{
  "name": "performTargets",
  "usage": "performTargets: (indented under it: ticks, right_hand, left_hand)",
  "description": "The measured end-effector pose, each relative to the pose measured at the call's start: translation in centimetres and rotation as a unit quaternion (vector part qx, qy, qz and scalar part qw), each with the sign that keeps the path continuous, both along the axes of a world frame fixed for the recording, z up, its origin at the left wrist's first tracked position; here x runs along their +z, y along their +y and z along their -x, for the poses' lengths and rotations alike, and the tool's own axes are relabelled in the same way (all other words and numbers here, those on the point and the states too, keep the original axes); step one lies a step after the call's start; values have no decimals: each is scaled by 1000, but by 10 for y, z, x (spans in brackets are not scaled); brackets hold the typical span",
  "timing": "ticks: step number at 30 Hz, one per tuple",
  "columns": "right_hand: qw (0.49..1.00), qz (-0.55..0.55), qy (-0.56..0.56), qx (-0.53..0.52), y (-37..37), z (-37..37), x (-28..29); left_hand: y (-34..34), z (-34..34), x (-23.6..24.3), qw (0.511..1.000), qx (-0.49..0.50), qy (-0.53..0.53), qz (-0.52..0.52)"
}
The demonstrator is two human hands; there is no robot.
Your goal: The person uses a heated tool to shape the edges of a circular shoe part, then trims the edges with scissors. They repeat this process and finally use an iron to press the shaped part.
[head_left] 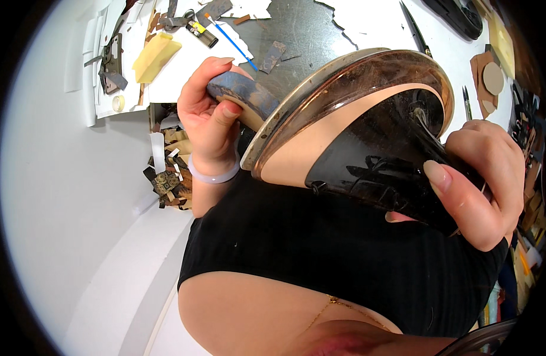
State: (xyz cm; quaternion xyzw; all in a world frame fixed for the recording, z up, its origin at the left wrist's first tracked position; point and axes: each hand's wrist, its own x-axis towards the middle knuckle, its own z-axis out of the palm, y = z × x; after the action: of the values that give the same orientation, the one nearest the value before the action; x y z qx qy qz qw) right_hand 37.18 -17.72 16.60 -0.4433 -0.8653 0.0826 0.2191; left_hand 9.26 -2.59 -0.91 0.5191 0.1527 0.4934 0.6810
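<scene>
My right hand (485, 178) is wrapped round the narrow end of a shoe (377, 154) with a glossy black upper, a beige panel and a see-through brown covering along its rounded end. The shoe is tilted in front of my chest, its pale sole edge turned up and to the left. My left hand (205, 110) pinches a sanding block (246, 92) with a worn blue-grey face and a tan side between thumb and fingers. The block lies against or very close to the sole edge; whether they touch I cannot tell.
On the worktable beyond lie a blue-handled brush (234, 46), a lighter (202, 34), a yellow sponge piece (157, 57) and dark scraps. Scissors (415, 28) lie behind the shoe. A bin of offcuts (171, 172) stands lower left, beside a white wall (65, 196).
</scene>
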Motion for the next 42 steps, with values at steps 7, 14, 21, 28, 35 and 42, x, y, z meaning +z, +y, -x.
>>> performTargets:
  ticks: [7, 14, 21, 28, 35, 42]
  right_hand:
    - [1000, -1, 10, -14, -1, 3, 0]
    - [1000, -10, 22, -17, -2, 3, 0]
    - [999, 9, 34, -41, -4, 7, 4]
    - [999, 16, 26, -20, -3, 2, 3]
    - [998, 27, 22, -47, -5, 7, 7]
    - [998, 6, -14, -61, 1, 7, 8]
  left_hand:
    - [-2, -4, 3, 999, 16, -19, -22]
    - [-1, -8, 10, 997, -15, -60, -49]
    - [-2, -8, 14, 998, 11, -41, -40]
    - [2, -6, 11, 998, -6, -36, -45]
    - [6, -5, 9, 998, -39, -41, -40]
    - [2, -2, 10, 999, -31, -31, -28]
